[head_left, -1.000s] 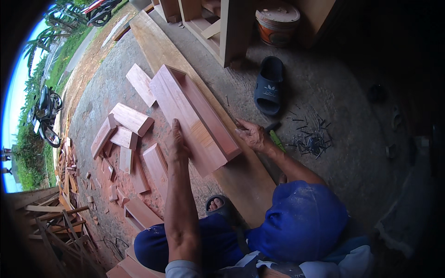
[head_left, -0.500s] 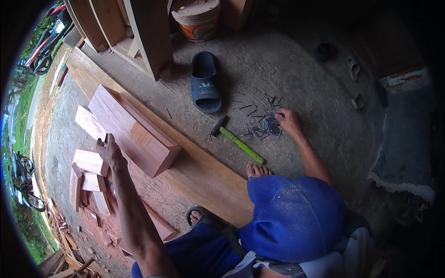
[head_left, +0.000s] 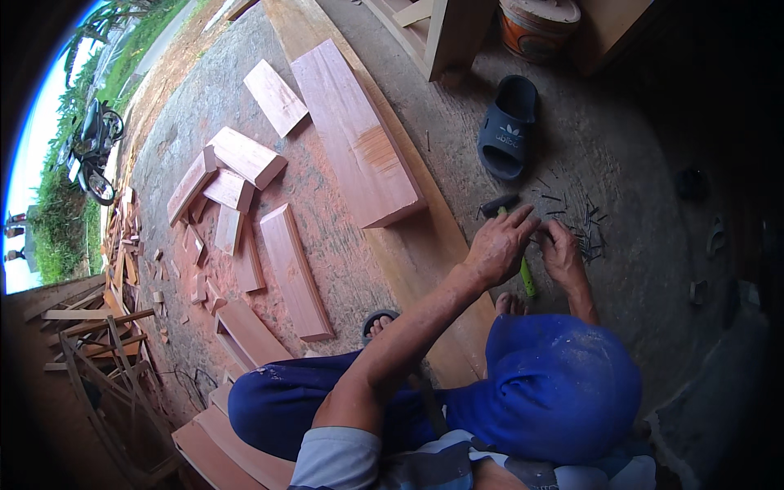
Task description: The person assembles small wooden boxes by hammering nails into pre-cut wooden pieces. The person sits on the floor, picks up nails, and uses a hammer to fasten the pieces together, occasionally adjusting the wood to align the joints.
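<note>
My left hand [head_left: 495,250] is over the hammer, its fingers bent together toward my right hand. My right hand [head_left: 563,255] is beside it, thumb and fingers pinched. Their fingertips nearly meet, and whatever they hold is too small to make out. Under the left hand lies the hammer, its dark head [head_left: 500,205] and green handle [head_left: 527,279] partly covered. Loose dark nails [head_left: 590,230] are scattered on the concrete just beyond the right hand. A long reddish wooden block [head_left: 351,135] rests along a plank [head_left: 408,253] to the left.
Several cut wood pieces [head_left: 296,273] lie on the floor at left, with scrap wood [head_left: 122,327] farther out. A dark slide sandal [head_left: 507,126] lies beyond the hammer. An orange bucket [head_left: 535,33] and a wooden frame [head_left: 457,37] stand at the back.
My left hand has moved right, from beside the wooden block to my right hand. The right hand has drawn back from the nails toward it. The view has swung left.
</note>
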`<state>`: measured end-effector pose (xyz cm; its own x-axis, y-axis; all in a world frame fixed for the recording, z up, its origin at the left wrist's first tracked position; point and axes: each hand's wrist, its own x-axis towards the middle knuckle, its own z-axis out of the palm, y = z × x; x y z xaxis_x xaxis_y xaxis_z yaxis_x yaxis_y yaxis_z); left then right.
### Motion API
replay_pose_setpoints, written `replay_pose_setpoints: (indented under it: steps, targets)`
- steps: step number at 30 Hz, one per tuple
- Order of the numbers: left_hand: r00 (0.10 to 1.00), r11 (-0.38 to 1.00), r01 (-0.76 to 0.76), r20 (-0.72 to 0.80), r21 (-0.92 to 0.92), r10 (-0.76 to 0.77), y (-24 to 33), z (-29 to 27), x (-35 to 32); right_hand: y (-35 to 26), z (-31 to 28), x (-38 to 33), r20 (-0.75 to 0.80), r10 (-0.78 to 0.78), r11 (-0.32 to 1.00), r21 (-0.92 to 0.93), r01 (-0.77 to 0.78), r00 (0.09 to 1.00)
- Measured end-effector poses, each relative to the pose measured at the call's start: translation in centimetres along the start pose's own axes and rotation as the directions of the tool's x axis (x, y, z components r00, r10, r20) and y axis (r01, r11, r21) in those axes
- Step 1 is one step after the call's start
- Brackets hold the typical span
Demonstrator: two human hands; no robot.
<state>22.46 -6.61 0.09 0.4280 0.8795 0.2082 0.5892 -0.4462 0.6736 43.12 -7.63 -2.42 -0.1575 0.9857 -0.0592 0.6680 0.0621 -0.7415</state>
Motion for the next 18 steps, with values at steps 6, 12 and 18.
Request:
replay_pose_setpoints:
  steps: [6,12,18]
  targets:
    - [0.965,0.965,0.261,0.041,-0.023,-0.26,-1.3,-5.6,-2.5,-8.0,5.1,3.2,0.243,0.108,0.629,0.734,-0.256,0.964]
    - [0.913,0.929,0.306,-0.34,0.209,-0.224,-2.6,-10.8,-4.4,-10.2,6.7,5.7,0.248,-0.107,0.712,0.695,-0.1,0.963]
    - [0.696,0.843,0.359,-0.486,-0.402,-0.528,-4.9,-14.5,-5.9,-2.2,6.2,3.0,0.067,-0.103,0.988,-0.105,0.11,0.992]
